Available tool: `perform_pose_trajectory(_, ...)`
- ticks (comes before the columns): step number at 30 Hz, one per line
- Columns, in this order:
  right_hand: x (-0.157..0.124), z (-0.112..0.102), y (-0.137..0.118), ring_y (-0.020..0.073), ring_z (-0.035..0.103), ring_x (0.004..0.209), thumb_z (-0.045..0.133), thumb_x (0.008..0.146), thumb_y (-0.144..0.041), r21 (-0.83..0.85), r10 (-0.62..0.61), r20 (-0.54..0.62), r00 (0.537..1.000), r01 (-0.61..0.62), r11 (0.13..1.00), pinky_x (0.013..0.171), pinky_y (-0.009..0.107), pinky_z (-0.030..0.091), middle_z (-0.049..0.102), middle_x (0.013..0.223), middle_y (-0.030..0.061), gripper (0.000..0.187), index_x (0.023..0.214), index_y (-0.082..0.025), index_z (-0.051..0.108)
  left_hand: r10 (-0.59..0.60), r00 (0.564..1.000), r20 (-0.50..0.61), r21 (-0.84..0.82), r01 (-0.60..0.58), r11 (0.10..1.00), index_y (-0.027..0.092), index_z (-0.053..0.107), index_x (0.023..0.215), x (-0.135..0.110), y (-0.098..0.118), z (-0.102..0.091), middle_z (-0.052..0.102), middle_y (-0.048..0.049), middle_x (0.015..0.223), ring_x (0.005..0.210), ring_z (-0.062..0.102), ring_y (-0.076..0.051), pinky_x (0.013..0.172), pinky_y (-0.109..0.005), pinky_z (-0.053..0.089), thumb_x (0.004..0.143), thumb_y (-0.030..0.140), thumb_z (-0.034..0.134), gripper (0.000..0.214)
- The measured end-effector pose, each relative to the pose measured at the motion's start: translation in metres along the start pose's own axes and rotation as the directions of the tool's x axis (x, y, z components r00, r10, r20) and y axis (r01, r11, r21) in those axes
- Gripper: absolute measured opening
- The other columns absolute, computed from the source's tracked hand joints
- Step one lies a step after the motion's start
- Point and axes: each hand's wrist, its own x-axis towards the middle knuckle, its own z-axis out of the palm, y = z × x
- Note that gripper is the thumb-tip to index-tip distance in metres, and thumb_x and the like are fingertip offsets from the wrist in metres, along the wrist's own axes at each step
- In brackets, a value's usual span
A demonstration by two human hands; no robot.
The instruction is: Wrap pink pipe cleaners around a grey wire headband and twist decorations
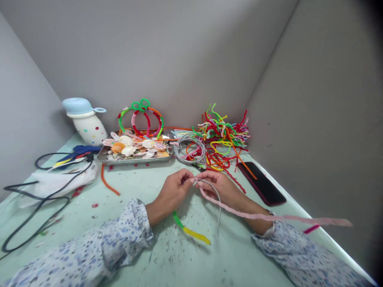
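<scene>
Thumb and forefinger of the left hand (176, 192) and of the right hand (223, 188) come nearly tip to tip over the table, each closed in a fine pinch on the pink pipe cleaner (311, 220) right where it meets a thin grey wire (219, 221); the fingers hide how the two are joined. From that pinch the pink length dips, crosses over the right forearm and sticks out well to the right, while the wire arcs over and hangs down in front. Just below the left wrist a green and yellow strip (196, 235) slants across the pale green tabletop (167, 263), and I can't tell whether it is attached to anything. Beyond the hands sits a loose wire coil (179, 156), beside a metal tray (137, 161) heaped with shells (128, 150), with multicoloured rings (162, 121) standing up at its back. Right of the coil spreads a tangled pile of pipe cleaners (224, 127), an orange one reaching over the dark phone (265, 187). Farther left, a white bottle with a blue cap (89, 126) stands near the walls, and a black cable (38, 201) loops over a crumpled plastic bag (67, 179).
</scene>
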Motion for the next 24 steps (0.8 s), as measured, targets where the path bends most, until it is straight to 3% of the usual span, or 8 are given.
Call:
perform_pose_trajectory(5,-0.001,0.004,-0.002,0.0093,0.051,0.051,0.076,0.069,-0.046,-0.223,-0.131,-0.071,0.989,0.112,0.968,0.05,0.023,0.04,0.059,0.06,-0.0036,0.035,0.084,-0.016,0.067,-0.018,1.0,-0.003,-0.022,0.018,1.0,0.015,0.061,0.079,-0.001,-0.001,0.002,0.055,0.0021,0.066,0.06,0.046,-0.012,0.058,-0.023,0.037,0.084,0.027,0.053,0.015)
perform_pose_trajectory(9,-0.001,0.001,0.002,0.0115,0.055,0.057,0.068,0.078,-0.039,-0.438,-0.299,-0.066,0.952,0.241,0.866,0.052,0.023,0.043,0.064,0.065,-0.0003,0.023,0.082,-0.017,0.069,-0.065,0.998,0.022,-0.091,0.066,0.994,0.015,0.06,0.078,-0.001,-0.001,0.003,0.053,0.0027,0.065,0.058,0.045,-0.011,0.055,-0.022,0.036,0.082,0.028,0.055,0.014)
perform_pose_trajectory(13,-0.002,-0.004,0.004,0.0142,0.06,0.066,0.061,0.082,-0.026,-0.647,-0.47,0.015,0.882,0.367,0.669,0.06,0.024,0.046,0.068,0.074,0.0028,0.014,0.087,-0.018,0.071,-0.105,0.993,0.062,-0.159,0.113,0.981,0.015,0.059,0.076,0.0,-0.004,0.004,0.049,0.0042,0.06,0.052,0.042,-0.01,0.05,-0.021,0.033,0.078,0.032,0.057,0.017)
perform_pose_trajectory(16,-0.002,-0.009,0.003,0.0147,0.061,0.068,0.059,0.084,-0.022,-0.737,-0.558,0.149,0.816,0.468,0.488,0.064,0.026,0.047,0.069,0.076,0.0041,0.014,0.089,-0.018,0.071,-0.127,0.987,0.093,-0.183,0.143,0.973,0.016,0.057,0.074,0.001,-0.007,0.004,0.046,0.0056,0.056,0.049,0.039,-0.009,0.048,-0.021,0.03,0.077,0.034,0.059,0.019)
perform_pose_trajectory(20,0.001,-0.016,0.004,0.015,0.062,0.071,0.055,0.088,-0.019,-0.767,-0.623,0.31,0.718,0.576,0.283,0.065,0.026,0.048,0.069,0.08,0.0056,0.015,0.093,-0.018,0.069,-0.172,0.977,0.129,-0.216,0.197,0.956,0.016,0.056,0.074,0.001,-0.005,0.003,0.044,0.0063,0.053,0.047,0.038,-0.008,0.046,-0.021,0.027,0.075,0.036,0.06,0.021)
perform_pose_trajectory(24,0.002,-0.019,0.006,0.0157,0.063,0.077,0.051,0.091,-0.018,-0.778,-0.622,0.403,0.671,0.609,0.154,0.069,0.026,0.05,0.07,0.086,0.0065,0.016,0.098,-0.019,0.066,-0.181,0.969,0.168,-0.217,0.215,0.952,0.015,0.056,0.074,0.001,-0.002,0.001,0.044,0.0062,0.054,0.047,0.037,-0.008,0.046,-0.021,0.026,0.074,0.035,0.06,0.02)
